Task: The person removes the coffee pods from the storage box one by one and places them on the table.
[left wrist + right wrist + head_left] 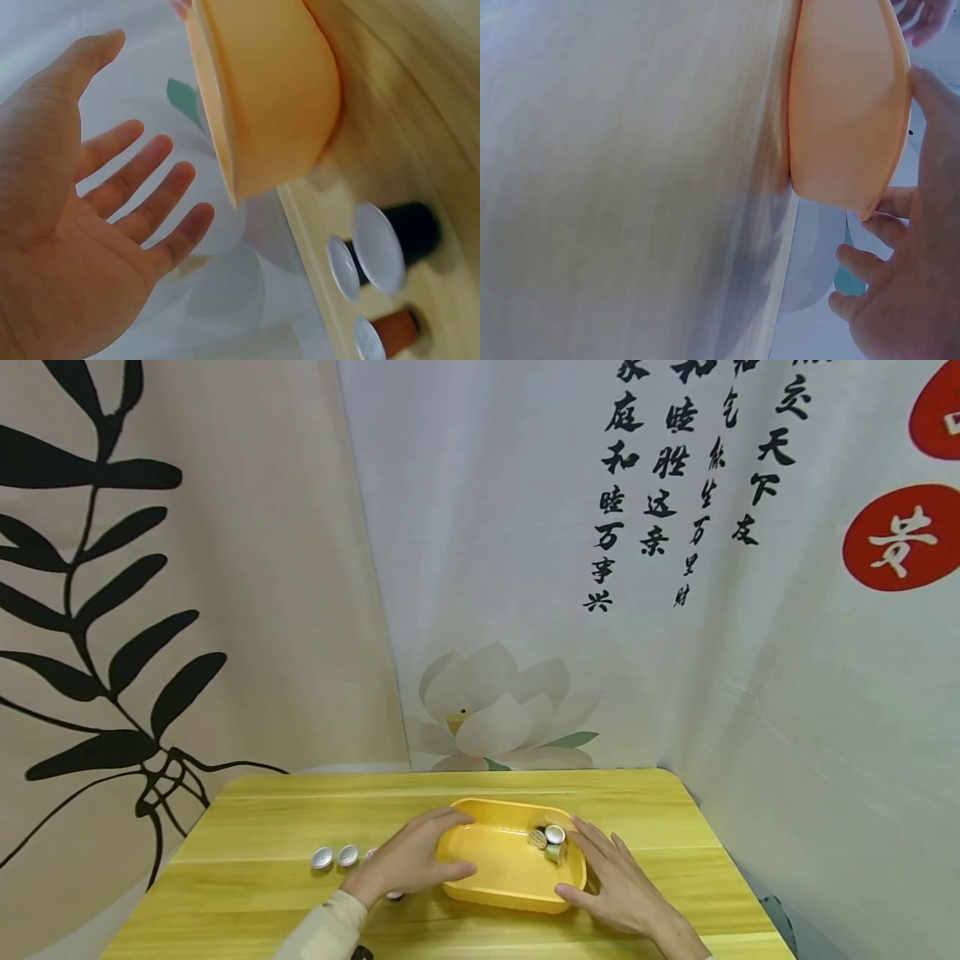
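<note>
A yellow plastic basin (502, 902) stands on the table between the hands. Several small capsules (555, 834), which look like coffee capsules, lie at its right end. My left hand (420, 852) is spread beside the basin's left end; the left wrist view shows a gap between its fingers and the rim. At the right end, my right hand (618, 885) touches the rim with its thumb and foremost fingers, the others extended apart from it. Left of the basin are more capsules with pale lids (322, 858), partly hidden by the left arm; one has an orange body (396, 331).
The yellow wood-grain table (247, 827) ends at a printed curtain (510, 568) behind it. A small dark object (362, 952) shows at the bottom edge beside the left sleeve (326, 931).
</note>
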Available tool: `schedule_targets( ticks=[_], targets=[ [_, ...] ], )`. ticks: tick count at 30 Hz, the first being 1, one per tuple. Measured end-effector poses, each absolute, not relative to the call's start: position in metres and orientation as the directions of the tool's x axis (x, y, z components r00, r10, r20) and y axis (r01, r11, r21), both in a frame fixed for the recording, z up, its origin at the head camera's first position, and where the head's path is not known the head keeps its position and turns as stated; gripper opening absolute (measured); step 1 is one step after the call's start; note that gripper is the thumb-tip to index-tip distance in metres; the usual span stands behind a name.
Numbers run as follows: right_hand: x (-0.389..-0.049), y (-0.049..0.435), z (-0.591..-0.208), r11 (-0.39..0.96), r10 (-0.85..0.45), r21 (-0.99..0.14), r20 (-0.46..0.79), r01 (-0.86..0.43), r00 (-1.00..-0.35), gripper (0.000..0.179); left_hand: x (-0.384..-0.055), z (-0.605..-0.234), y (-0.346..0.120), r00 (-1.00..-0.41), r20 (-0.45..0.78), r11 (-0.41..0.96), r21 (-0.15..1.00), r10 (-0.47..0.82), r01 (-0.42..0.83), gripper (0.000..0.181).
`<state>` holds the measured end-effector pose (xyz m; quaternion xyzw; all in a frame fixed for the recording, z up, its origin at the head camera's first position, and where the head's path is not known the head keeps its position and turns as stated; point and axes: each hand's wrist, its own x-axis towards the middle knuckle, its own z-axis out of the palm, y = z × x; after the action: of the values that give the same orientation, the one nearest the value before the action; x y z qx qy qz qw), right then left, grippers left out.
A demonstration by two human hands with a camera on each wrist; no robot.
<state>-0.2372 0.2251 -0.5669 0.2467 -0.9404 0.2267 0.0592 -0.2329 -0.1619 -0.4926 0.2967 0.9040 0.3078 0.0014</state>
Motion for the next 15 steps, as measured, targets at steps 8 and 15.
schedule_targets(
  ticks=[8,15],
  targets=[
    [-0.237,0.224,-0.564,0.772,-0.44,-0.396,0.234,-0.498,-0.867,0.093,-0.255,-0.491,-0.132,-0.789,0.152,0.637,0.509,0.596,0.579,0.067],
    [-0.236,0.223,-0.563,0.774,-0.443,-0.392,0.229,-0.498,-0.867,0.092,-0.266,-0.494,-0.109,-0.768,0.133,0.633,0.488,0.626,0.6,0.067]
  ],
)
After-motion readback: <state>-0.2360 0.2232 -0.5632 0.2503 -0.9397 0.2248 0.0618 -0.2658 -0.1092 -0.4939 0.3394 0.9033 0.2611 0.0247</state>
